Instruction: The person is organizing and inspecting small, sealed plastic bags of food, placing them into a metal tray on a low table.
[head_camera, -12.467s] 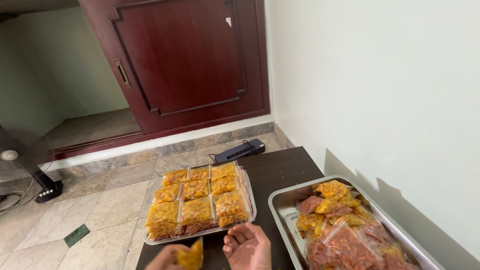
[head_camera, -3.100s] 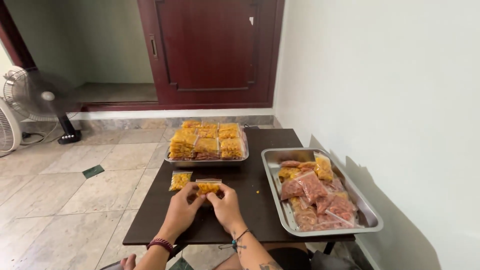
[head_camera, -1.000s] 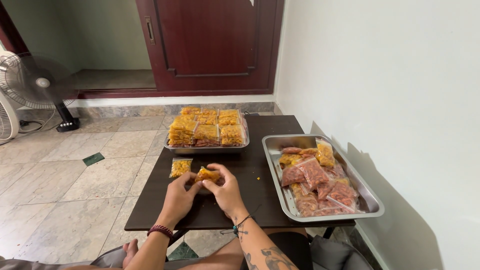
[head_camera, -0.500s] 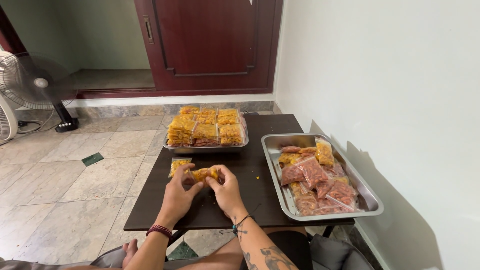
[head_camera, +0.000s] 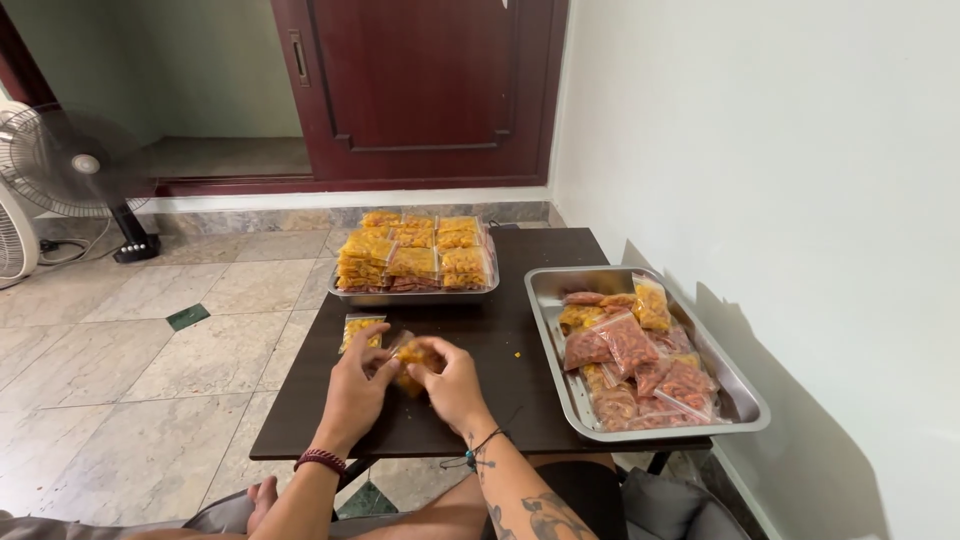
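Over the near middle of a dark table, my left hand and my right hand together grip one small clear bag of orange-yellow snack pieces. The bag is pinched between the fingers of both hands, just above the tabletop. Another small filled bag lies flat on the table just left of my left hand.
A steel tray stacked with several yellow filled bags stands at the table's far side. A second steel tray on the right holds several reddish and yellow bags. Standing fans are on the tiled floor at left; a white wall runs close on the right.
Over the last second both hands stayed on the same bag, working it slightly nearer to me. Earlier, the view sat closer to the far tray and door.
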